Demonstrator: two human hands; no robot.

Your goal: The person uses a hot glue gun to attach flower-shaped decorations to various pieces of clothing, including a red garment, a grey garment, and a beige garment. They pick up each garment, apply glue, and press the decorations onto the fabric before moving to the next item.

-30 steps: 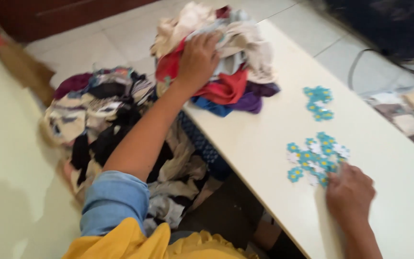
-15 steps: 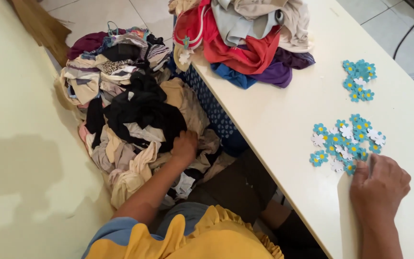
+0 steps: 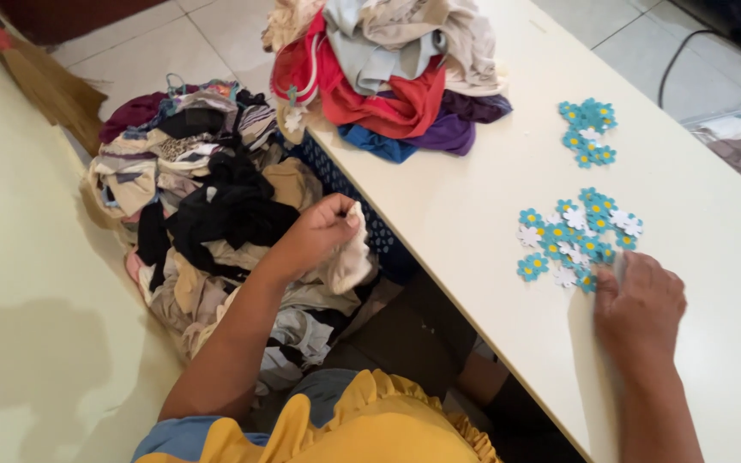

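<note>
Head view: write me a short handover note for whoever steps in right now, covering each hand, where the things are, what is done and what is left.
Left hand: closed on a pale cloth piece, lifted from the heap of clothes in the dark basket beside the table.
Right hand: flat on the white table, fingertips at the near cluster of blue and white paper flowers; it grips nothing.
Second flower cluster lies farther along; another clothes pile sits on the table end.
Done: one piece picked. Left: both heaps are still full.
</note>
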